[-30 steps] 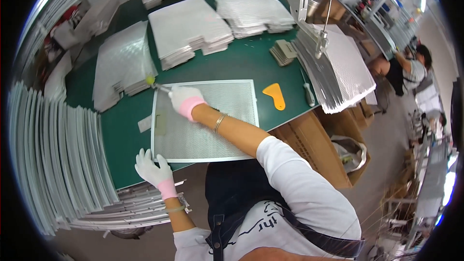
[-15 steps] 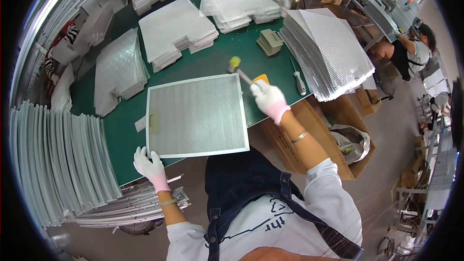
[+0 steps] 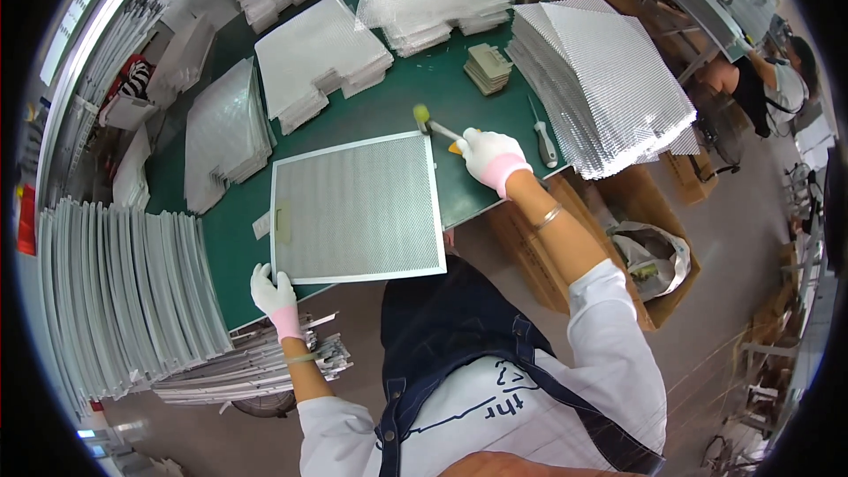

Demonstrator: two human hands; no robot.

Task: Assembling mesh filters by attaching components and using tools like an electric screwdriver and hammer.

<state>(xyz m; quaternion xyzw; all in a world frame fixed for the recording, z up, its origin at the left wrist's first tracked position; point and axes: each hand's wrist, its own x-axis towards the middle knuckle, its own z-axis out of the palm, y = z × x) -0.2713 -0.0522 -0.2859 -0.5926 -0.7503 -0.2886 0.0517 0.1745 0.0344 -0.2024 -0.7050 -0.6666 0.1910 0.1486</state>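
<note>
On the green tabletop in front of me lies a mesh filter panel (image 3: 358, 209), a grey metal mesh in a thin silver frame with a small pull tab near its left side. My left hand (image 3: 275, 299), in a white glove with a pink cuff, grips the panel's near left corner, thumb by the frame. My right hand (image 3: 491, 159), gloved the same way, is closed round the handle of a small mallet (image 3: 442, 130). The mallet's yellow-green and dark head is at the panel's far right corner; whether it touches the frame, I cannot tell. An orange thing (image 3: 456, 148) shows partly behind my right hand.
Stacks of mesh sheets (image 3: 322, 57) line the far side, with a tall stack (image 3: 609, 79) at right. Near it are a screwdriver (image 3: 545, 143) and small beige plates (image 3: 488, 69). Upright frames (image 3: 132, 291) crowd the left. Cardboard boxes (image 3: 640, 212) stand below right; a person (image 3: 782, 84) sits beyond.
The view has shifted a little. My right hand and the mallet have moved slightly, with the mallet head still by the far right corner. My left hand keeps to the same corner.
</note>
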